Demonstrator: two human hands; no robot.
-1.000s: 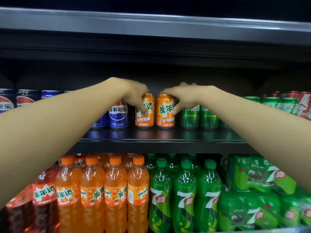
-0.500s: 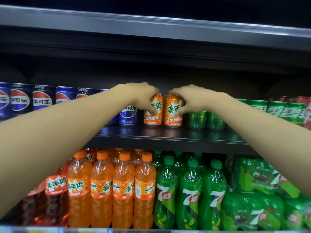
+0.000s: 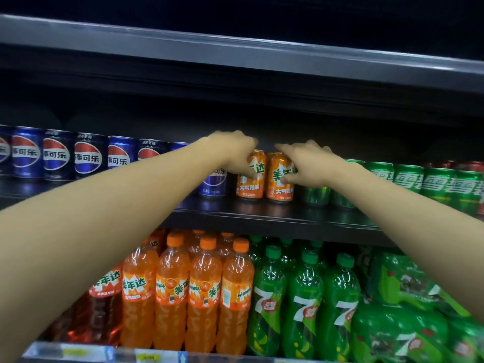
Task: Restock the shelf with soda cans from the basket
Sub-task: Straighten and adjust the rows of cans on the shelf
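Two orange soda cans stand side by side on the dark shelf [image 3: 275, 213]. My left hand [image 3: 233, 153] grips the left orange can [image 3: 250, 187] from above, thumb on its front. My right hand [image 3: 306, 163] grips the right orange can [image 3: 279, 189] the same way. Both cans sit upright between the blue cola cans [image 3: 86, 155] on the left and the green cans [image 3: 408, 179] on the right. The basket is out of view.
Red cans [image 3: 471, 166] stand at the far right of the shelf. Below are orange soda bottles [image 3: 204, 292], green bottles [image 3: 301, 299] and wrapped green bottle packs [image 3: 408, 284]. A grey shelf edge [image 3: 235, 56] runs overhead, close above the cans.
The view has shifted so more blue cans show on the left. Both hands stay on the two orange cans, which remain standing on the shelf.
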